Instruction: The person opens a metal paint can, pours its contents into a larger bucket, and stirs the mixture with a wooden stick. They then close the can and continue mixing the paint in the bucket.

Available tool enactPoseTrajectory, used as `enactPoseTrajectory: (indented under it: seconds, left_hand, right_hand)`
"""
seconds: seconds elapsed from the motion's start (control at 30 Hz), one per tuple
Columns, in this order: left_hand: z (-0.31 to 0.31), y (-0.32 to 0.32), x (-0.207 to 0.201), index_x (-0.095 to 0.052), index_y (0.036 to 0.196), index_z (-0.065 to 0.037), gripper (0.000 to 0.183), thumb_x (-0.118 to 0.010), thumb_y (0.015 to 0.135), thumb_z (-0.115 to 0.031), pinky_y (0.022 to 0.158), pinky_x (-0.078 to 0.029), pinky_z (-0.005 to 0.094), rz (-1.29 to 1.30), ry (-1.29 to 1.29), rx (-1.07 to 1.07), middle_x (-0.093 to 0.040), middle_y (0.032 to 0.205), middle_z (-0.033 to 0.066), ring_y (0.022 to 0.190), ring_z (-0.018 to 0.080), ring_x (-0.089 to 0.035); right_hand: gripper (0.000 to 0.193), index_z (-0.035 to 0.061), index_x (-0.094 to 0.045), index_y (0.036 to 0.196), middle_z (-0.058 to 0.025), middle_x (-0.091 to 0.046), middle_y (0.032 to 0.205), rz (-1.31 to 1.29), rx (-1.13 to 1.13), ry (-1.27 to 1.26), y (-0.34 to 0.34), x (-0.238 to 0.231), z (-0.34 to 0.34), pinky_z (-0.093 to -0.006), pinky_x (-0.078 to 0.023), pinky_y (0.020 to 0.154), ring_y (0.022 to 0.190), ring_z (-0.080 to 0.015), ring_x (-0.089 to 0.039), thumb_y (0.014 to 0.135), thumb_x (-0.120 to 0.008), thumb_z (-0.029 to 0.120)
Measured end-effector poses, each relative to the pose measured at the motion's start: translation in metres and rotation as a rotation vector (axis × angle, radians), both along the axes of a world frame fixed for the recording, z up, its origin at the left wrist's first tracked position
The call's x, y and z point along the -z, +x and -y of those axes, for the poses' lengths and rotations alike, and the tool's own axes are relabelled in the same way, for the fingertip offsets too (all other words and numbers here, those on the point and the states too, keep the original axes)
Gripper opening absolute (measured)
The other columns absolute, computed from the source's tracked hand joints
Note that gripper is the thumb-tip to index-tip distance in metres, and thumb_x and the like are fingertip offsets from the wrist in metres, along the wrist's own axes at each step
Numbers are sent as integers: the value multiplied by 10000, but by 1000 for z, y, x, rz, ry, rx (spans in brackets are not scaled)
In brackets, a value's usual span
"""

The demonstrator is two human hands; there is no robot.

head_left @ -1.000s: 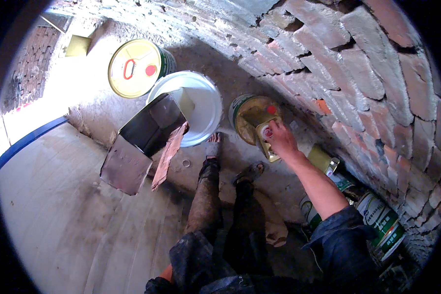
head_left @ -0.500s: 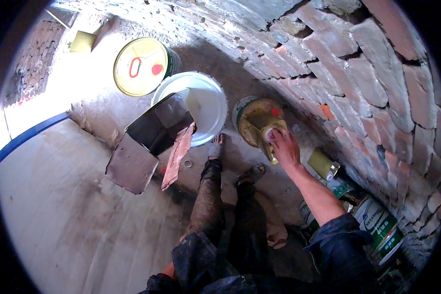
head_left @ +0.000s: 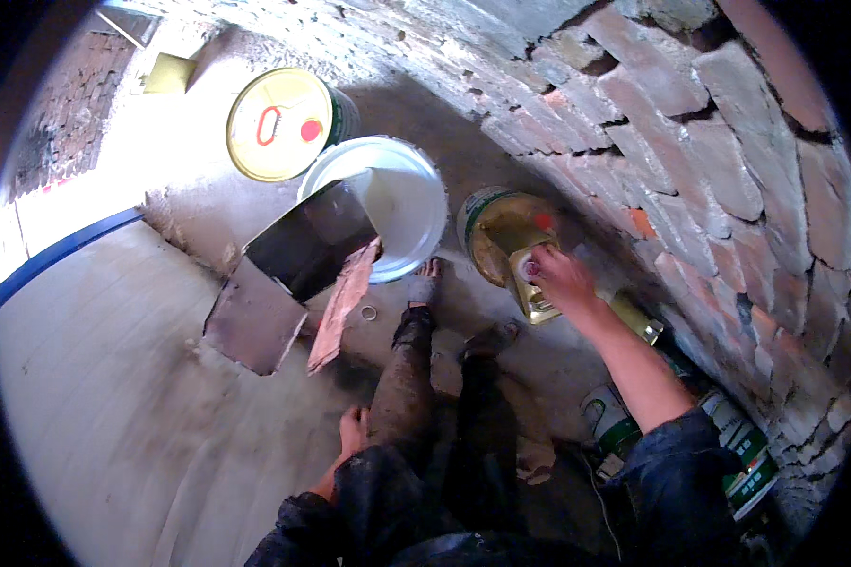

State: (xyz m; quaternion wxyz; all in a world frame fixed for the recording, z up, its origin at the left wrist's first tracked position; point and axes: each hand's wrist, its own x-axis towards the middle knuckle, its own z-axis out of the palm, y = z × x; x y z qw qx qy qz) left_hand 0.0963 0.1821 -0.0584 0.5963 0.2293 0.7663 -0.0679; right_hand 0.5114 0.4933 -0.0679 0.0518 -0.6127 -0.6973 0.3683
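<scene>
Right hand [head_left: 567, 283] pinches cap [head_left: 530, 270] of gold tin [head_left: 539, 309], left hand [head_left: 353, 432] beside left leg [head_left: 399, 402], grip unclear, white bucket [head_left: 424, 213] farther ahead.

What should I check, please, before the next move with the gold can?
1. Right hand on the cap of the gold can: ok.
2. Cap tightly shut: cannot tell; it is partly covered.
3. Left hand clear of the gold can: ok, beside the left leg.
4. White bucket unobstructed in view: not ok; the opened tin overlaps it.
5. Lid on the far drum: ok.
</scene>
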Motion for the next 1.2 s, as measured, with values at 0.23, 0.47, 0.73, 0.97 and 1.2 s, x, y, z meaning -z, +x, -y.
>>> enactPoseTrajectory:
  seconds: [0.23, 0.47, 0.73, 0.97, 1.2]
  left_hand:
    - [-193, 198, 54, -420, 1352, 12, 578, -609, 885, -271, 989, -425, 413, 255, 521, 195, -551, 1281, 227, 1188, 351, -538]
    - [-236, 309, 77, -400, 1232, 47, 678, -644, 841, -450, 894, -462, 482, 322, 319, 24, -615, 1112, 271, 1052, 436, -585]
    - [-234, 310, 88, -476, 1190, 32, 602, -673, 824, -404, 834, -489, 461, 256, 349, 37, -646, 1047, 249, 1006, 396, -620]
    - [-239, 306, 93, -515, 1129, 20, 573, -699, 795, -409, 836, -486, 462, 280, 370, 71, -643, 1056, 251, 1010, 406, -613]
    - [-228, 309, 108, -504, 1081, 24, 528, -686, 807, -389, 840, -483, 480, 217, 384, 128, -643, 1025, 272, 988, 435, -609]
  right_hand:
    - [186, 76, -609, 967, -141, -649, 953, 134, -292, 47, -17, -28, -40, -465, -502, 706, 847, -367, -635, 818, -628, 187]
    - [147, 75, -586, 878, -136, -626, 819, 191, -431, 82, -2, -22, -35, -470, -501, 654, 782, -357, -639, 793, -648, 177]
    - [188, 85, -562, 939, -100, -618, 910, 148, -112, -8, 26, -34, 34, -465, -505, 656, 802, -347, -628, 797, -666, 149]
    - [257, 84, -593, 1030, -87, -535, 1142, 198, -62, 168, 4, -31, 16, -430, -508, 786, 1027, -306, -568, 793, -677, 138]
    - [153, 80, -625, 927, -109, -615, 960, 242, 81, 83, -21, -16, 12, -438, -497, 724, 913, -328, -607, 796, -672, 141]
